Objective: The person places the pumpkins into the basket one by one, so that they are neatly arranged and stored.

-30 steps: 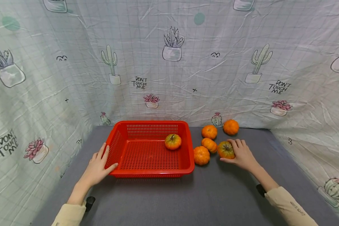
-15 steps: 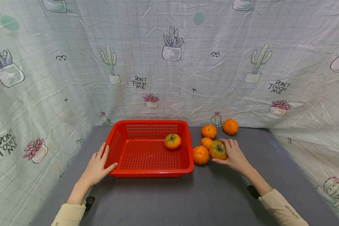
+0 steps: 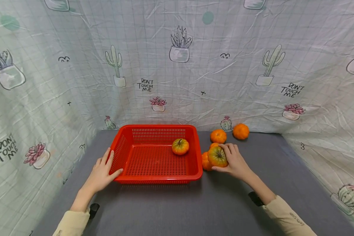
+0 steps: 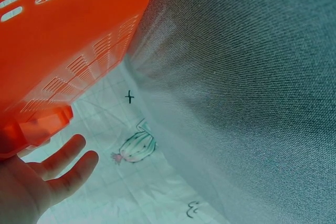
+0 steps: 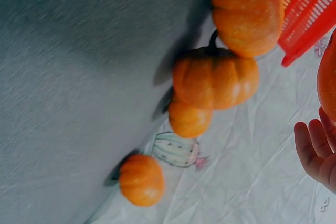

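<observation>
My right hand [image 3: 233, 164] grips a greenish-orange mini pumpkin [image 3: 217, 156], thumb at its front and fingers behind. This pumpkin is raised above two orange mini pumpkins, partly covering the near one [image 3: 206, 162] and the one behind it [image 3: 214, 145] in the head view. At the frame edge of the right wrist view, only a slice of the held pumpkin [image 5: 329, 80] shows by the fingertips. My left hand [image 3: 99, 173] rests on the near left corner of the red plastic basket [image 3: 159, 179], its fingers fairly straight along the rim. Another greenish-orange pumpkin [image 3: 180, 147] lies inside.
Two further orange mini pumpkins, one at the back [image 3: 218, 136] and one farther right [image 3: 241, 131], sit near the printed curtain [image 3: 206, 108]. Grey cloth [image 3: 171, 209] covers the table. The basket's right wall stands close to the near orange pumpkin.
My right hand has carried the greenish-orange pumpkin left and up, toward the basket and over the orange ones. The left hand and the basket have stayed in place.
</observation>
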A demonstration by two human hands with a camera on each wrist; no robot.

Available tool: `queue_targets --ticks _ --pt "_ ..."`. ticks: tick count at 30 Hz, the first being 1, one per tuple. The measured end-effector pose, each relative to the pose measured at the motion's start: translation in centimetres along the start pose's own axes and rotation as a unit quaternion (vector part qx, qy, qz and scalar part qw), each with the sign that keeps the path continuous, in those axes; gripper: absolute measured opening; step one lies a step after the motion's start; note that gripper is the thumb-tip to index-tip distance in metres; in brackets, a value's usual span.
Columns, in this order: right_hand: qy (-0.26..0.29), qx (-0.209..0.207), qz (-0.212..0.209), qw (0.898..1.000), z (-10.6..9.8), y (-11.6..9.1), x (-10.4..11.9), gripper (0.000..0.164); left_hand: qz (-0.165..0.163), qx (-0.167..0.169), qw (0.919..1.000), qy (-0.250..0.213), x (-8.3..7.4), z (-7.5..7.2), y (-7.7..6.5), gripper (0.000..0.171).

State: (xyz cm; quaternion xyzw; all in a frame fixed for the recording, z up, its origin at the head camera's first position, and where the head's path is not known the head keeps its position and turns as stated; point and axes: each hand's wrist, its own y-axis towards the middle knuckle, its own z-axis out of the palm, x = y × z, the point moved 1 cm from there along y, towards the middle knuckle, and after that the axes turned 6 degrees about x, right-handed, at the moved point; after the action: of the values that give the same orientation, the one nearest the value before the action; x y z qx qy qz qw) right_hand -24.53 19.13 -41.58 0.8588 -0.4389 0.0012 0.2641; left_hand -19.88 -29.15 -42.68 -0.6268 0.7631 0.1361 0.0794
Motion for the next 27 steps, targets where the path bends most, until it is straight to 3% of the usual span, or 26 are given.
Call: queue_targets --ticks 20,27 --pt "0.033 0.000 -0.040 0.999 1.0 1.8 3.3 0.082 -0.001 0.001 1.0000 0.002 0.0 -0.1 0.0 0.085" --pt "0.024 -0.004 -0.075 0.997 1.4 2.7 4.4 0.086 0.005 0.002 1.0000 0.000 -0.1 -0.2 -0.2 0.083"
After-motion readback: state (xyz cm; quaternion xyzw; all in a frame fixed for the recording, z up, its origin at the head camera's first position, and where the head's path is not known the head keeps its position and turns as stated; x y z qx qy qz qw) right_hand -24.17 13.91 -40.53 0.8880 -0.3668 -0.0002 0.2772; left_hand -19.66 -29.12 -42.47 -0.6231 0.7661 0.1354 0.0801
